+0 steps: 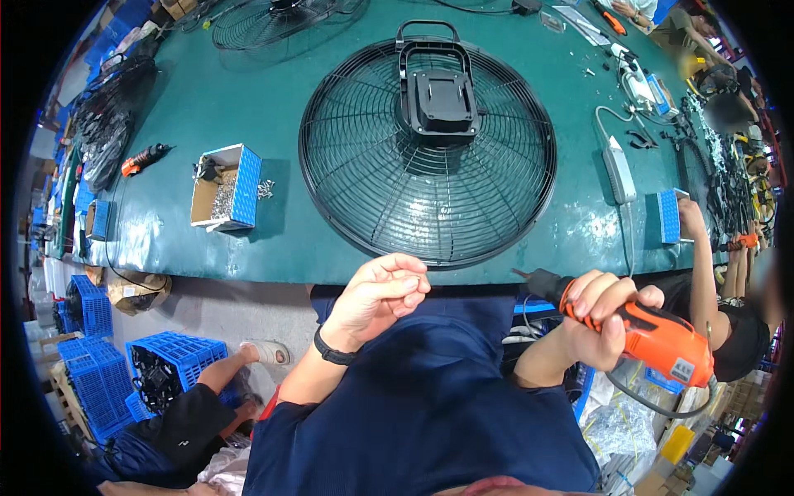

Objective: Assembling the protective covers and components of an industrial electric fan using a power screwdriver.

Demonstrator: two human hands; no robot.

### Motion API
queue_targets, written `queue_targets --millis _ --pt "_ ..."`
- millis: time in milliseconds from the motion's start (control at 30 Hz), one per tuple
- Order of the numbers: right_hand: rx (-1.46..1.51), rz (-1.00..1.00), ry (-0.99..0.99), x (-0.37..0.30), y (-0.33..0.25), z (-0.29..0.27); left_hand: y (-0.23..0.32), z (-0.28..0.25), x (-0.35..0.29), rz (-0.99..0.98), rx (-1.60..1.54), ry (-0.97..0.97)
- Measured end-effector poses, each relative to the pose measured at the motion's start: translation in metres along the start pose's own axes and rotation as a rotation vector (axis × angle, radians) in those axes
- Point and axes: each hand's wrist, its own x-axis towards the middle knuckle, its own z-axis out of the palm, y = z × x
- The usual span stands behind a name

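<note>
Head view: right hand point(608, 318) clenched around orange electric screwdriver point(653, 331), held off the worktop's point(248, 83) near edge. Left hand point(380, 293) raised, fingers point(405, 285) loosely curled, holding nothing visible. Black fan guard point(372, 182) lies flat mid-worktop; blue screw box point(246, 186) to its left.

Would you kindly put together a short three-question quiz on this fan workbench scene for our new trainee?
1. True or false: the right hand grips an orange electric screwdriver.
2. What lies flat on the green table just beyond the hands? A) a blue crate B) a round black fan guard C) a cardboard roll
3. Fill in: the left hand, fingers pinched together, wears a black ______ at the wrist.

Key: 1 true; 2 B; 3 wristband.
</note>
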Motion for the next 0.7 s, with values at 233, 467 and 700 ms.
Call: queue_targets --millis 233,467,700 --pt "0.145 0.076 -0.084 0.007 0.011 0.032 -0.007 -0.004 -0.002 0.004 -0.016 0.057" --pt "0.262 0.073 -0.163 0.008 0.011 0.049 -0.016 0.005 0.003 -0.118 -0.044 -0.034" --pt "0.178 0.124 0.056 -0.003 0.011 0.017 0.015 0.005 0.003 0.011 -0.016 -0.072"
